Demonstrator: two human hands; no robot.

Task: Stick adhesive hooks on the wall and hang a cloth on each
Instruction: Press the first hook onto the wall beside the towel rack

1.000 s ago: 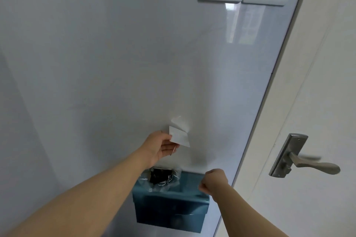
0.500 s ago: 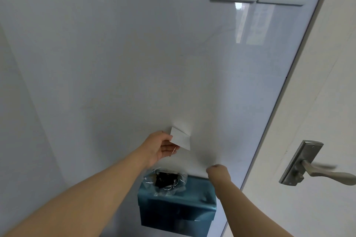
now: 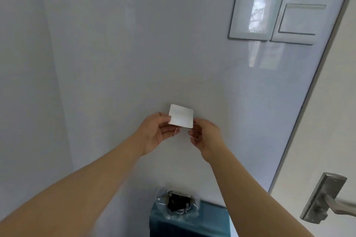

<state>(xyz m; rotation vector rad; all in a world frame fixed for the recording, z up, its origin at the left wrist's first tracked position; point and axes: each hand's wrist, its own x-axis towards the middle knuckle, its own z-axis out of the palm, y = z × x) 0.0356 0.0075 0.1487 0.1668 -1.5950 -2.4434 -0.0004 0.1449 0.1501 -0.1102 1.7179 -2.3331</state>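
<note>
In the middle of the frame, in front of the wall [image 3: 115,63], the left hand [image 3: 156,134] and right hand [image 3: 207,136] each pinch one side of the white adhesive hook [image 3: 181,116], which looks light, thin and a bit bendy, so an edge grip seems best.

Single head view, close, facing the glossy wall [image 3: 115,63].

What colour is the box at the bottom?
The box is dark teal, best seen in the head view.
</note>
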